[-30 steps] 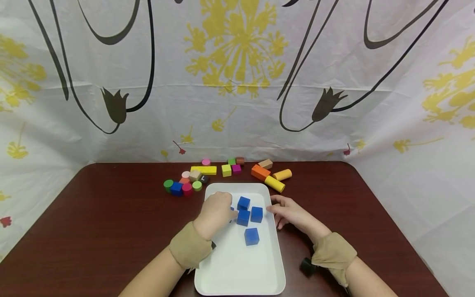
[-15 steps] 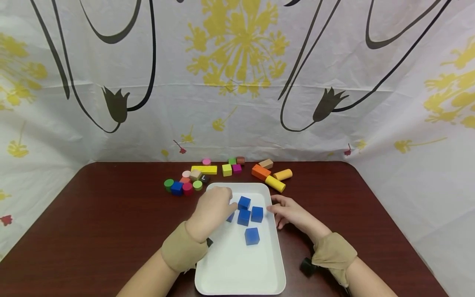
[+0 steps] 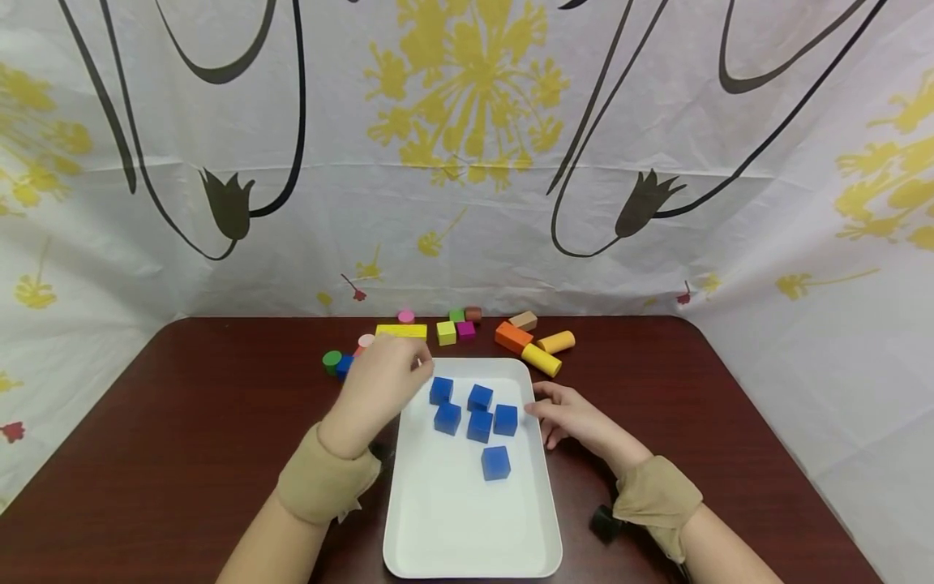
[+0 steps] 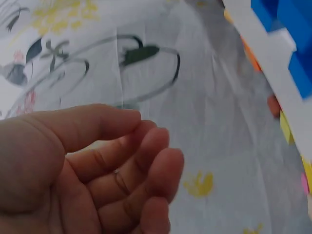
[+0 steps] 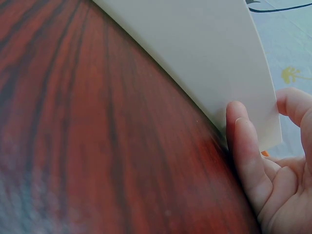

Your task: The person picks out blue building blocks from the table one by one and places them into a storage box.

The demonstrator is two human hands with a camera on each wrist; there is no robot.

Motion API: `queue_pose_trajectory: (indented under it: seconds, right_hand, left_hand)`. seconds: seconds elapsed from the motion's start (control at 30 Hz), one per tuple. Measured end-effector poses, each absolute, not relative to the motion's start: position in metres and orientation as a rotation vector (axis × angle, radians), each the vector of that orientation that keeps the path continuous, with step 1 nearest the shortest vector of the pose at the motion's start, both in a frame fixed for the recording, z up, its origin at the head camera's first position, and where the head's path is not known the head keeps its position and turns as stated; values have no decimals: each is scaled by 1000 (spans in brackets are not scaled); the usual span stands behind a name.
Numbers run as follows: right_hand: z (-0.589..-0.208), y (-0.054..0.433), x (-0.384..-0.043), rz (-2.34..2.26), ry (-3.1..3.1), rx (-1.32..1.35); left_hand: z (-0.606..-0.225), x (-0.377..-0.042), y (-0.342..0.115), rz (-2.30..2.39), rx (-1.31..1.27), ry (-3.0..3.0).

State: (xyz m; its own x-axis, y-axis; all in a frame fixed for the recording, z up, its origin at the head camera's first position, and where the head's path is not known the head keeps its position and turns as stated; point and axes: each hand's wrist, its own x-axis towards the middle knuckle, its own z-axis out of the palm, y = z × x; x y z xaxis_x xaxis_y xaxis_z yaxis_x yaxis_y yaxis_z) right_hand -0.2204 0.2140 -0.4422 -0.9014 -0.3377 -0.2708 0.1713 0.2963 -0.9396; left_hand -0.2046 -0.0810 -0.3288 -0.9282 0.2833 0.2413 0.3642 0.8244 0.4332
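A white tray [image 3: 470,527] lies on the dark table, with several blue cubes [image 3: 496,464] loosely grouped in its far half. Just past the tray's far left edge hovers my left hand [image 3: 375,385]. Its fingers are loosely bent and hold nothing, as the left wrist view shows with thumb and fingertips [image 4: 165,170] near each other. My right hand [image 3: 572,418] holds the tray's right edge. In the right wrist view the tray's wall [image 5: 204,63] passes between the fingers, one digit over the rim and others against the outer side.
Behind the tray are more blocks: a yellow bar [image 3: 401,331], an orange block [image 3: 513,337], a yellow cylinder [image 3: 541,361] and a green disc [image 3: 332,362]. My left hand hides some of them. A printed curtain [image 3: 467,243] hangs along the table's far edge.
My left hand has drawn away from the blue cubes, moving left and farther back to the tray's edge, and two cubes it covered now show. My right hand has stayed at the tray.
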Motion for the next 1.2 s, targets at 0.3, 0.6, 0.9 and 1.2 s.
queue_pose_trajectory:
  seconds: [0.3, 0.6, 0.9, 1.2]
  right_hand:
    - [-445, 216, -222, -1635, 2150, -137]
    - [-445, 216, -222, -1638, 2150, -147]
    - [-447, 215, -224, -1632, 2161, -137]
    - [-448, 215, -224, -1633, 2163, -141]
  left_hand:
    - [-326, -223, -118, -738, -460, -2715]
    - [-333, -237, -132, -783, -394, -2762]
    - [-345, -252, -144, -837, -298, -2847]
    - [-361, -265, -155, -843, -265, -2956]
